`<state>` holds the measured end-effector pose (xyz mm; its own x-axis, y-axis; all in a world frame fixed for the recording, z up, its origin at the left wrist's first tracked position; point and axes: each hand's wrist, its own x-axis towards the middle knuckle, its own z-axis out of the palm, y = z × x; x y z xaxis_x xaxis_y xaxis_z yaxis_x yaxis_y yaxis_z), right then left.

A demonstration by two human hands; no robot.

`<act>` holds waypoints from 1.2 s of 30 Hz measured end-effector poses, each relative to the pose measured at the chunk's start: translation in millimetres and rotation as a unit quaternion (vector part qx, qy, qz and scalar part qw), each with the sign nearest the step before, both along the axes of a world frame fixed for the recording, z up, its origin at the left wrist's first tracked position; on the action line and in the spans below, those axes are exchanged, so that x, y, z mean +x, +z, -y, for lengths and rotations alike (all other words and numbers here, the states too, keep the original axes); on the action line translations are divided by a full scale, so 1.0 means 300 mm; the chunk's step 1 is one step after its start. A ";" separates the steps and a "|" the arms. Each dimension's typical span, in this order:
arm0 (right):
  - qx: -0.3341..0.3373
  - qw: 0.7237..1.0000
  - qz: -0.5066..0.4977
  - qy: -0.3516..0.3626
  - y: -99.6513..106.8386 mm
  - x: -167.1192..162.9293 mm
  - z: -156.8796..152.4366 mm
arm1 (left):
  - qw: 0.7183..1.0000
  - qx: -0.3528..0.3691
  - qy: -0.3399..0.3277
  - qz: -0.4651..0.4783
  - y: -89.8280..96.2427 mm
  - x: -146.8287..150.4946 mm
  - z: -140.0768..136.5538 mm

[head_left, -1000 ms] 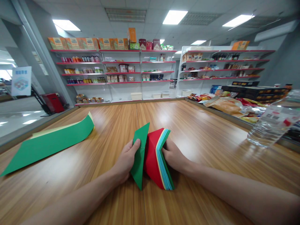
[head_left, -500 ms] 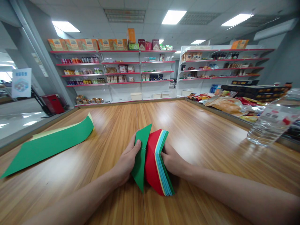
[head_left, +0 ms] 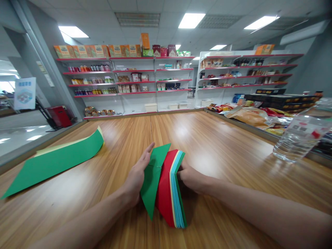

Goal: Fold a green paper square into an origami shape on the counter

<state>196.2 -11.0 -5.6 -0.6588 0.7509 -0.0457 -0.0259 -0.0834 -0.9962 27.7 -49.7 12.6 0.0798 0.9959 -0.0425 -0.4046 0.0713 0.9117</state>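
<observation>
In front of me is a stack of folded coloured paper [head_left: 166, 193], with red, cream, blue and green layers, creased across the middle. A green leaf of paper [head_left: 154, 176] stands at its left side, angled away from the red face. My left hand [head_left: 137, 176] lies along the outer side of the green leaf, its visible digit stretched upward and the others hidden behind the paper. My right hand [head_left: 192, 176] grips the stack from the right at its crease, with fingertips hidden behind it. To the left lies a curved green sheet [head_left: 57, 160] with a yellow sheet [head_left: 64, 145] behind it.
The wood-grain table [head_left: 220, 152] has a raised border. A clear water bottle [head_left: 298, 135] stands at the right edge. Beyond it are snack packets [head_left: 254, 116] and black boxes [head_left: 282, 102]. Stocked shelves [head_left: 135, 81] line the back; a red case [head_left: 59, 116] sits on the floor at left.
My left thumb has come off the face of the green leaf. The stack and both hands have shifted slightly down and left. The green sheet on the left stays put.
</observation>
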 end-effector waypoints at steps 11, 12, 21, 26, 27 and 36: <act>-0.027 1.000 -0.001 0.002 -0.018 0.001 0.032 | 0.997 0.011 0.039 -0.061 0.037 0.028 0.044; -0.029 1.000 0.001 -0.001 -0.019 0.000 0.037 | 0.996 0.023 0.042 -0.071 0.038 0.032 0.050; -0.026 1.000 0.006 0.013 0.000 -0.009 0.080 | 0.992 0.042 0.028 -0.112 0.053 0.052 0.084; -0.004 1.000 0.019 0.009 0.000 -0.010 0.098 | 0.994 0.034 0.023 -0.097 0.045 0.061 0.102; 0.002 1.000 0.019 0.012 0.000 -0.009 0.102 | 0.995 0.030 0.018 -0.093 0.042 0.062 0.106; 0.064 0.998 -0.026 0.004 0.031 -0.016 0.151 | 0.999 -0.002 -0.004 -0.045 0.037 0.073 0.143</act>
